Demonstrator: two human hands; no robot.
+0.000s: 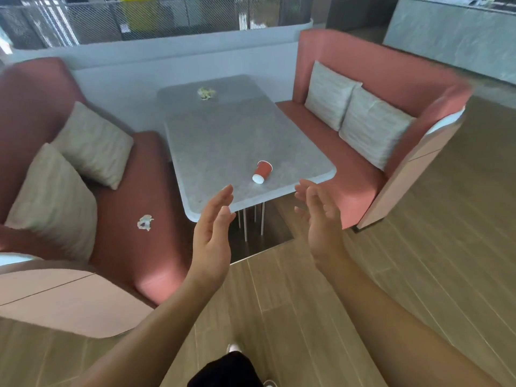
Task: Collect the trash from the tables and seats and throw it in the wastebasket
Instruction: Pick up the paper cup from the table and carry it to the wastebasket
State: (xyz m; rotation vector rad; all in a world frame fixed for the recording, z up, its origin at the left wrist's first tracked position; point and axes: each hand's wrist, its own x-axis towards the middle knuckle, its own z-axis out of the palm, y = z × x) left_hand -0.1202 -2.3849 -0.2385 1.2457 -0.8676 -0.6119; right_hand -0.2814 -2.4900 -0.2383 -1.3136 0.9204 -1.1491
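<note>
Both hands, left hand (213, 233) and right hand (321, 219), reach out empty with straight fingers toward the toppled red paper cup (262, 171) at frame centre; better to grip its side gently.

Red cup (262, 170) with white base; grey speckled table (237, 135); pink sofas (377, 68); beige ribbed cushions (329, 93).

both arms outstretched; left hand (211, 236) and right hand (321, 219) empty, fingers straight, palms facing.
</note>
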